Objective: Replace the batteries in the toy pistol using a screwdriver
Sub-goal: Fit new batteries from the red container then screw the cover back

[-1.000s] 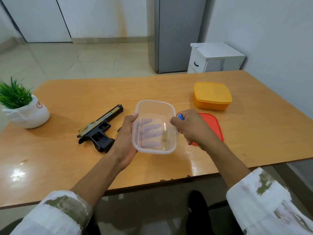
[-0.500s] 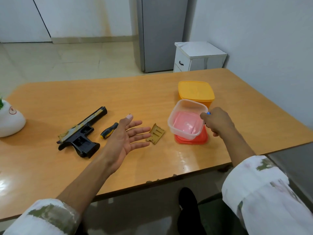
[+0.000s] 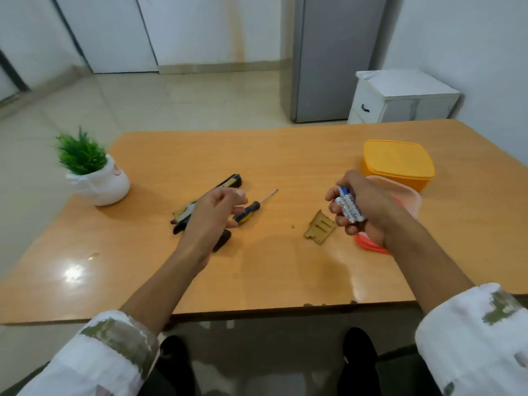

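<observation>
The black and gold toy pistol [image 3: 228,182] lies on the wooden table [image 3: 285,155], partly hidden under my left hand [image 3: 217,208]. That hand hovers over it with fingers loosely curled, holding nothing. A black and yellow screwdriver [image 3: 249,212] lies just right of the pistol, tip pointing away. The gold battery cover [image 3: 319,231] rests loose on the table, with a tiny screw [image 3: 292,226] beside it. My right hand [image 3: 363,208] grips several blue and white batteries [image 3: 350,207] above the table's right side.
A clear plastic box [image 3: 411,197] stands on a red lid [image 3: 368,245] behind my right hand. An orange lidded box [image 3: 398,162] sits farther back. A potted green plant [image 3: 94,172] stands at the table's left edge. A white cabinet [image 3: 405,95] is beyond the table.
The clear box went from both hands onto the red lid. My left hand moved left over the pistol. My right hand pulled back from the box, batteries now showing in it.
</observation>
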